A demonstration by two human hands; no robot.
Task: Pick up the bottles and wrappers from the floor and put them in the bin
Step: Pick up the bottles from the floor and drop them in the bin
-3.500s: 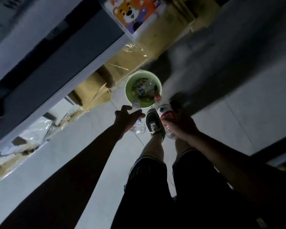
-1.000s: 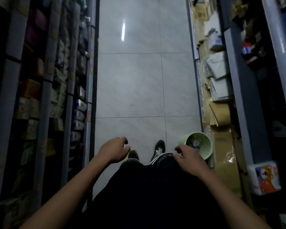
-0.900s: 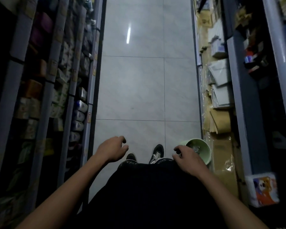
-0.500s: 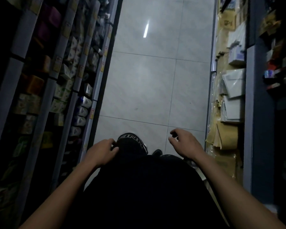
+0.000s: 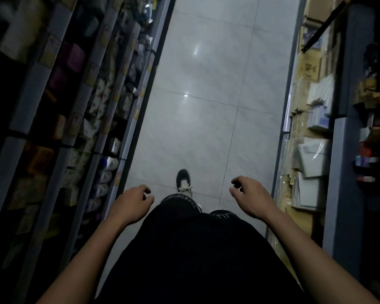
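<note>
I stand in a narrow shop aisle looking down at a grey tiled floor. My left hand hangs in front of my waist with loosely curled fingers and nothing in it. My right hand is held out on the other side, fingers apart, also holding nothing. No bottle, wrapper or bin shows in this view. One black shoe is stepped forward on the tiles.
Stocked shelves line the left side of the aisle. On the right, a rack holds paper packs, envelopes and cardboard. The tiled strip between them runs ahead.
The green bin, which was by my right foot a second ago, has dropped out of view behind me. I have stepped forward along the aisle. Both hands stay without anything in them.
</note>
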